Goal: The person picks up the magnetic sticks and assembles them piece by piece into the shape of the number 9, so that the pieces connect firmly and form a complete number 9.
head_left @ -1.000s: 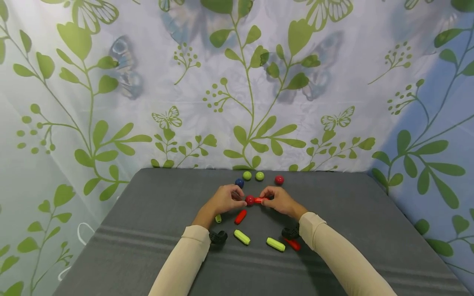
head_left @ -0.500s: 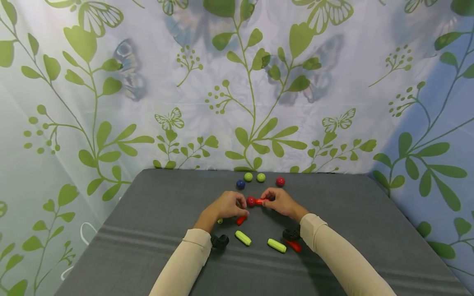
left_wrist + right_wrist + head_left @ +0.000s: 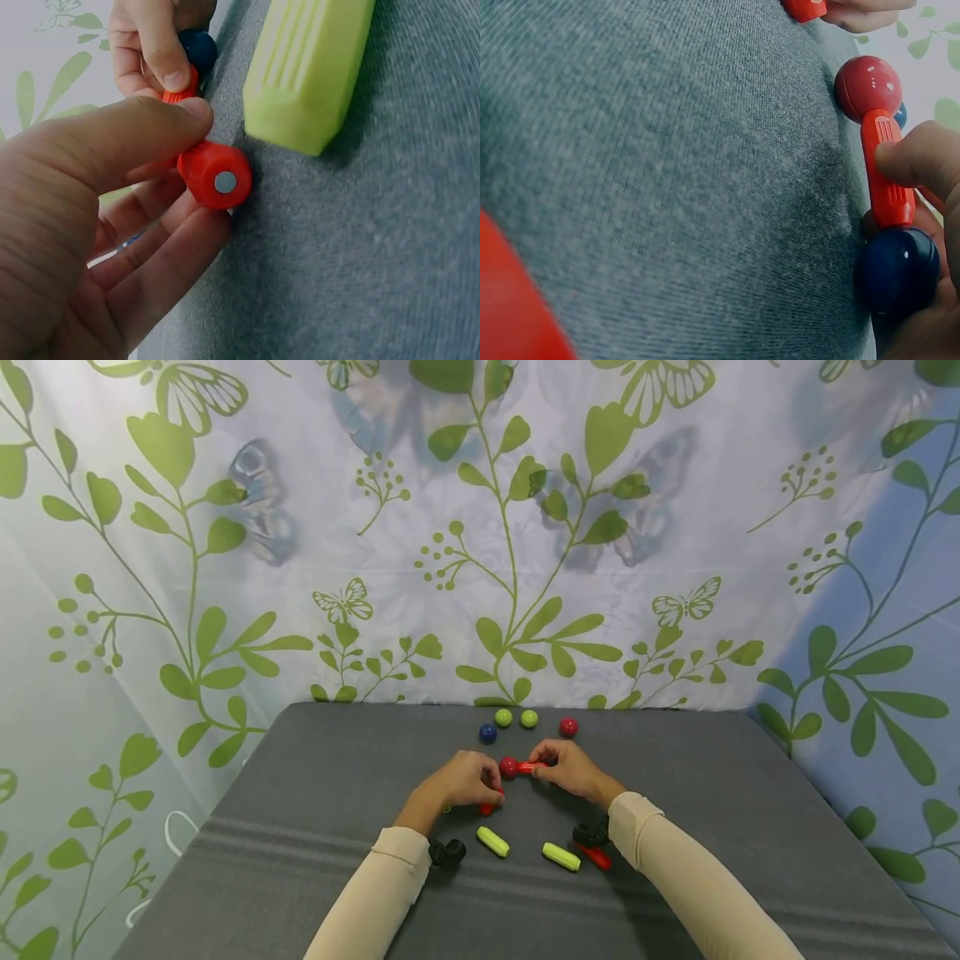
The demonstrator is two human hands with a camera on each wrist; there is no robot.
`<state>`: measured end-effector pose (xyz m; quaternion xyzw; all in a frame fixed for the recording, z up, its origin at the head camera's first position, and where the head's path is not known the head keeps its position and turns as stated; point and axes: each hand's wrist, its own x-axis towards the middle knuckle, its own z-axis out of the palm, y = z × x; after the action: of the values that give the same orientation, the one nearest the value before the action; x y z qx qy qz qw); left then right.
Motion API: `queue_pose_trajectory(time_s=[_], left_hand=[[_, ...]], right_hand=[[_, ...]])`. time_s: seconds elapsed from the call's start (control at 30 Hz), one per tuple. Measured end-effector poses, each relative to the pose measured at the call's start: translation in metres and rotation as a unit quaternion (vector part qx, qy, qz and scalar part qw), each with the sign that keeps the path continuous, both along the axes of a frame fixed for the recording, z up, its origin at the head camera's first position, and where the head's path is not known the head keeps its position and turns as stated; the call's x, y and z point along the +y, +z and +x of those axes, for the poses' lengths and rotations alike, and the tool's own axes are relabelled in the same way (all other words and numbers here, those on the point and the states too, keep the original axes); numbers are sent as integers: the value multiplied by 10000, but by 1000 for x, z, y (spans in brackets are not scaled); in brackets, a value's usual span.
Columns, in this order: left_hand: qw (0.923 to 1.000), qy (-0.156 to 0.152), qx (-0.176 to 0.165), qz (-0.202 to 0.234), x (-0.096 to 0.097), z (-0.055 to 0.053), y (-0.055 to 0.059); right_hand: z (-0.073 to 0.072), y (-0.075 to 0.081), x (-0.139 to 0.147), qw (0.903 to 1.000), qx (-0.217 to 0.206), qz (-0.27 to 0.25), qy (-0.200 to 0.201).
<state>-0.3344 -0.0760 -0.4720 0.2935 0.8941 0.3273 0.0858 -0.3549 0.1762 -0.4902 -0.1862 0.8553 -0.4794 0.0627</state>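
My left hand (image 3: 467,778) pinches a red magnetic stick (image 3: 206,165) between thumb and fingers, close over the cloth. A round metal disc shows in the stick's near end. Slightly further right, my right hand (image 3: 567,768) holds a second red stick (image 3: 886,176) between thumb and fingers. This one has a red ball (image 3: 868,88) on its far end and a dark blue ball (image 3: 897,271) on its near end, by the palm. In the head view, the red ball points toward the left hand, and the right hand's fingers hide the blue one.
Two lime-green balls (image 3: 503,717), a blue ball (image 3: 487,733) and another red ball (image 3: 568,727) lie toward the back edge of the grey table (image 3: 315,793). Nearer are lime-green sticks (image 3: 492,842) and a red stick (image 3: 596,857) by the right wrist. A patterned curtain (image 3: 405,610) hangs behind.
My left hand has left the red ball's side and come nearer to the body, onto the red stick lying there, which it now pinches. The right hand has stayed nearly still.
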Motion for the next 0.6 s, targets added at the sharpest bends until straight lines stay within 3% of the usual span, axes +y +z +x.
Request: queue_pose_trajectory(time_s=[0.33, 0.6], left_hand=[[9994, 215, -50, -261, 5, 3, 3], [9991, 385, -163, -44, 6, 2, 2]], right_hand=[[0, 0, 0, 10000, -31, 31, 11], [1, 1, 0, 10000, -16, 43, -9]])
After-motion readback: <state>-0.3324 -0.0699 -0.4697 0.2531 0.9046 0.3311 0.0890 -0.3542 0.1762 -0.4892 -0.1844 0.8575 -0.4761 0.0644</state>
